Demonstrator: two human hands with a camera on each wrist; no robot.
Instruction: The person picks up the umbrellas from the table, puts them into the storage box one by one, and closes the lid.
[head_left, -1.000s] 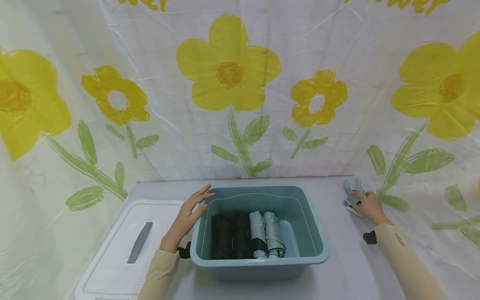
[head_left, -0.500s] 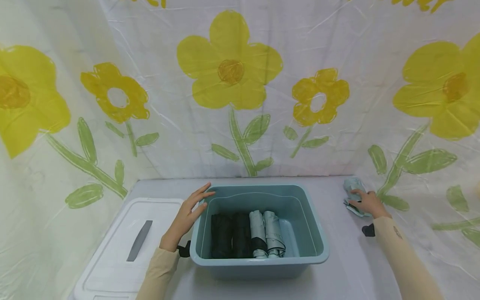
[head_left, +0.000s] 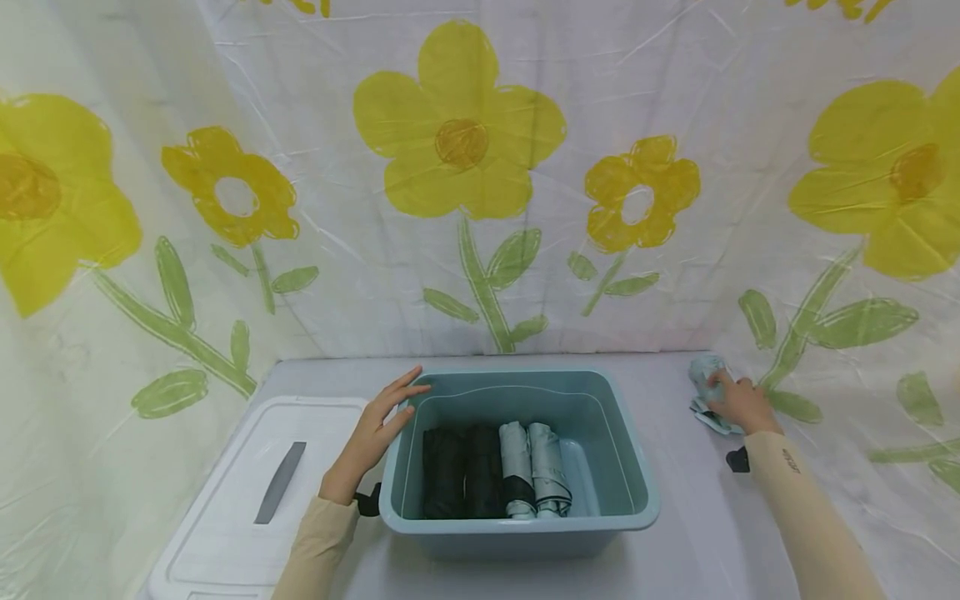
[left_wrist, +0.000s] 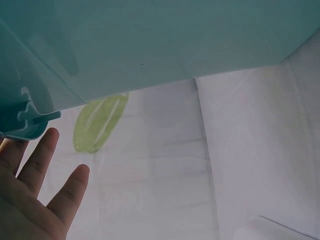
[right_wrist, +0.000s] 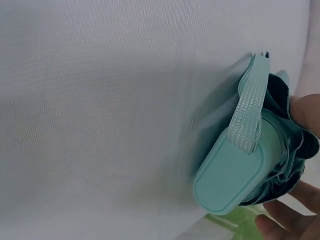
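At the far right of the head view, my right hand holds a light blue folding umbrella lying on the table. The right wrist view shows its flat handle and wrist strap, with thumb and fingers on opposite sides of the bunched fabric. My left hand rests with extended fingers on the left rim of a blue-green plastic bin. Inside the bin, side by side, lie two black rolled umbrellas and two light blue ones.
A white lid with a grey handle lies left of the bin. Behind the table hangs a white sheet printed with yellow flowers. The bin's right end shows bare floor beside the rolled umbrellas.
My right hand has shifted slightly, its fingers now drawn closer around the light blue umbrella. The left hand and the bin have stayed put.
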